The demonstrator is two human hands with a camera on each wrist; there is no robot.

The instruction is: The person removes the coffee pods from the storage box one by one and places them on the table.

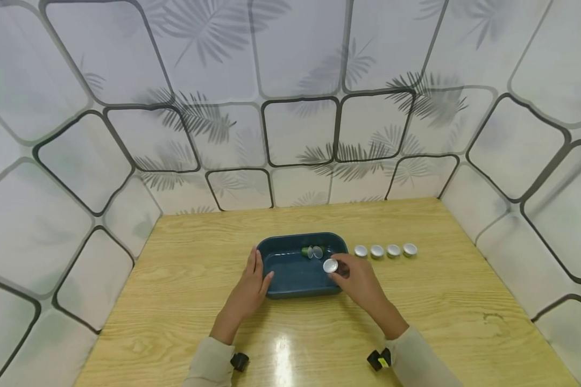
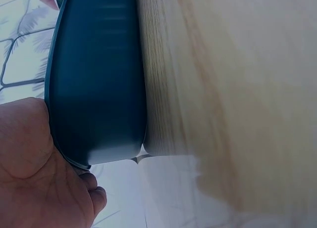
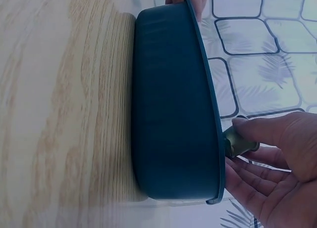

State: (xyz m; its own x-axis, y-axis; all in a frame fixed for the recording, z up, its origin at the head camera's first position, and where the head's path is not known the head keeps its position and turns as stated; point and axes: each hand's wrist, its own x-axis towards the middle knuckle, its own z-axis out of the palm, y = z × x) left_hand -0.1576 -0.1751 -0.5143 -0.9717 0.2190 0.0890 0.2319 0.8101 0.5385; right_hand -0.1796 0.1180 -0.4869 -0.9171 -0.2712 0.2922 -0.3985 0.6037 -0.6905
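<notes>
A dark blue rectangular baking dish (image 1: pixel 295 294) sits on the wooden table. My left hand (image 1: pixel 246 287) holds its left end, fingers along the outside and thumb over the front corner of the rim. In my right hand (image 1: pixel 363 280), a green coffee capsule (image 3: pixel 238 142) with a white lid is pinched between thumb and fingers, over the right part of the dish. Inside the dish, near the back wall, two green capsules (image 1: pixel 317 252) lie on their sides with their pale lids close together. The right wrist view shows the held capsule right at the rim.
To the right of the dish, several white-lidded capsules (image 1: pixel 377 251) stand lid up in a row. The table (image 1: pixel 184 322) is bordered at the back and sides by patterned fabric walls (image 1: pixel 300 134). Black wrist devices (image 1: pixel 240 362) sit at both sleeves.
</notes>
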